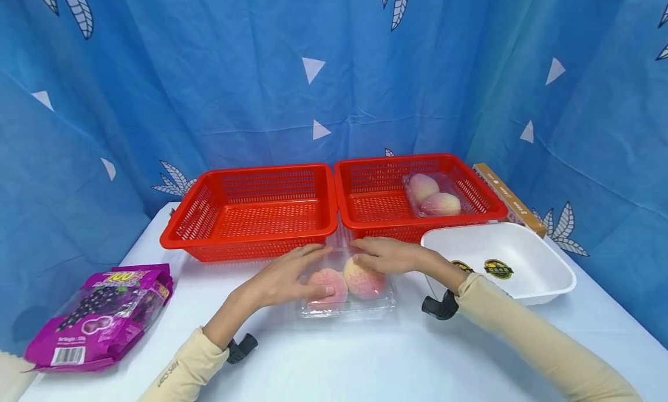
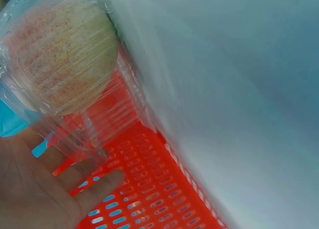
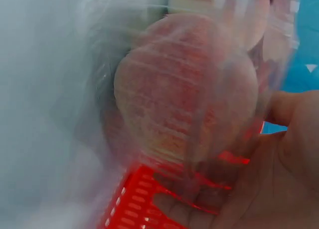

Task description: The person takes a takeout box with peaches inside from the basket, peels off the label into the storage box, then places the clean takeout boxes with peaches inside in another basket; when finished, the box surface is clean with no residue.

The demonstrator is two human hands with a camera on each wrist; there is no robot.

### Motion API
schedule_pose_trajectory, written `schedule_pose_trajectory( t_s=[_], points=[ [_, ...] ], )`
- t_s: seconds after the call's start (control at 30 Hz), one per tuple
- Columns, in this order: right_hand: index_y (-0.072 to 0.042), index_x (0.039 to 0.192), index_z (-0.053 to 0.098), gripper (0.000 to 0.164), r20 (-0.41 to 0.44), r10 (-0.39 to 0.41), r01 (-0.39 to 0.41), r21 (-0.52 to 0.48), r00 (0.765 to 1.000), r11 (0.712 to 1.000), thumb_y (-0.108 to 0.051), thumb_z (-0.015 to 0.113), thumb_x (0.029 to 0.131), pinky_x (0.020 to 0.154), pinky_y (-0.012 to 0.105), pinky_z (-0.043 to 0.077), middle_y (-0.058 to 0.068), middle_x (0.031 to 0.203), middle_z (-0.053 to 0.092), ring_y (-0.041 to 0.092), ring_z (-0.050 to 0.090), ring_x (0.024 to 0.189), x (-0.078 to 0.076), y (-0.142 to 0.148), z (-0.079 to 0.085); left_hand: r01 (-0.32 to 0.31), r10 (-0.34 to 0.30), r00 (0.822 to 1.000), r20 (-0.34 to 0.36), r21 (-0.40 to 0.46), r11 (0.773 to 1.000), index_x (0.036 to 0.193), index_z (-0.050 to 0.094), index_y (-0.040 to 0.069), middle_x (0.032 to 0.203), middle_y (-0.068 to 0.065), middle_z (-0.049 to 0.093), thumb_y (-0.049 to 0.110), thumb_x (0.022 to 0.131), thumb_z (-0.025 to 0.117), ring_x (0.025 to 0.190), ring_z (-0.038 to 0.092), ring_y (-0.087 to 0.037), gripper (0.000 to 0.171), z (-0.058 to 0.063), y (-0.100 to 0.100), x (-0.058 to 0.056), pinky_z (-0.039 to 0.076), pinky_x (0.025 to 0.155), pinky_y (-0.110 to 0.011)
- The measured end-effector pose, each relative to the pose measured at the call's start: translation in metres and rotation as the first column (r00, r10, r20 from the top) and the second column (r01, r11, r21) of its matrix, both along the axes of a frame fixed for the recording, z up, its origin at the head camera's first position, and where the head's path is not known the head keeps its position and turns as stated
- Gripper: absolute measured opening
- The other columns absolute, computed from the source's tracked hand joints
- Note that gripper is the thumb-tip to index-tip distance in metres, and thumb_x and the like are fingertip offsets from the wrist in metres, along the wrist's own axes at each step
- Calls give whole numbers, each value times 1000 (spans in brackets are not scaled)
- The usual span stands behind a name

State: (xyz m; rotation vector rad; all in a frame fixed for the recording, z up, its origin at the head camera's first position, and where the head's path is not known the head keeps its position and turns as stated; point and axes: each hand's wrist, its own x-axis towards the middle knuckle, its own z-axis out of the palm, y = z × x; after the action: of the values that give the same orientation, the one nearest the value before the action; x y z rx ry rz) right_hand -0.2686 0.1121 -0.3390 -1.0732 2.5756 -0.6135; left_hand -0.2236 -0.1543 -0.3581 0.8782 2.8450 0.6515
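Observation:
In the head view a clear plastic box (image 1: 348,310) with two pink and yellow peaches (image 1: 366,280) is low over the white table, in front of the red baskets. My left hand (image 1: 280,279) holds its left side, thumb across the near peach and fingers toward the far edge. From the right, my right hand (image 1: 390,256) grips the far corner, its fingers over the other peach. The left wrist view shows fingers (image 2: 82,174) stretched along the box's clear wall. Thumb and fingers lie around the blurred box (image 3: 184,89) in the right wrist view.
Two red baskets (image 1: 250,239) stand side by side at the back. In the right one lies another clear box of peaches (image 1: 440,203). A white tray (image 1: 543,257) and a brown carton (image 1: 508,196) are at right, a purple grape bag (image 1: 99,315) at left.

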Motion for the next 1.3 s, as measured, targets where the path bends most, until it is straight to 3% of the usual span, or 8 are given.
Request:
schedule_pose_trajectory(
  t_s=[0.33,0.53,0.7,0.83,0.97,1.1,1.2,1.3],
  points=[
    [-6,142,45,56,21,-76,76,-17,997,997,-38,51,97,97,48,46,7,127,55,25,51,117,12,10,-7,50,-50,999,13,37,998,147,38,34,152,8,35,70,80,58,139,32,-21,79,4,-2,-3,33,107,-56],
    [-7,139,47,52,170,-42,68,-147,985,987,-33,58,94,73,37,56,6,109,57,22,56,95,27,31,-9,109,-110,994,1,85,990,146,42,25,151,10,37,62,84,60,139,34,-21,74,5,-3,-6,29,111,-53],
    [-2,129,51,53,368,-104,186,-193,924,963,-36,64,91,60,35,56,7,93,55,23,57,81,38,45,-16,139,-138,990,-23,101,985,145,43,27,150,9,40,55,88,59,137,37,-21,66,4,1,-5,31,110,-49],
    [0,123,45,52,529,-113,300,-284,841,911,-32,67,88,61,32,53,11,96,56,24,58,81,48,54,-21,140,-131,982,-136,60,988,141,50,23,146,7,45,48,90,61,135,41,-22,58,6,5,0,36,108,-49],
    [-1,120,36,51,621,-90,369,-337,778,866,-28,66,88,61,28,50,13,98,59,22,60,79,60,65,-18,128,-95,938,-333,79,989,131,60,21,137,2,55,37,90,65,126,50,-20,44,15,7,-2,44,100,-47],
    [-2,122,31,50,635,-76,396,-380,769,836,-26,62,90,68,32,55,16,103,60,24,64,82,70,80,-6,117,-22,903,-428,198,973,127,63,15,129,-2,59,30,91,67,121,53,-20,39,26,7,-17,47,97,-44],
    [-5,125,29,46,628,-44,401,-440,777,804,-23,57,93,76,39,57,16,108,60,27,67,89,75,94,7,49,41,930,-365,232,971,134,56,14,135,-4,54,36,93,62,127,48,-23,47,31,8,-36,43,102,-48],
    [-10,128,30,40,589,-23,386,-500,808,775,-19,53,96,79,41,56,10,110,64,26,68,94,75,109,20,-42,96,964,-248,213,976,142,47,15,145,-5,46,44,94,56,135,39,-26,56,33,11,-57,36,107,-54]
  ],
)
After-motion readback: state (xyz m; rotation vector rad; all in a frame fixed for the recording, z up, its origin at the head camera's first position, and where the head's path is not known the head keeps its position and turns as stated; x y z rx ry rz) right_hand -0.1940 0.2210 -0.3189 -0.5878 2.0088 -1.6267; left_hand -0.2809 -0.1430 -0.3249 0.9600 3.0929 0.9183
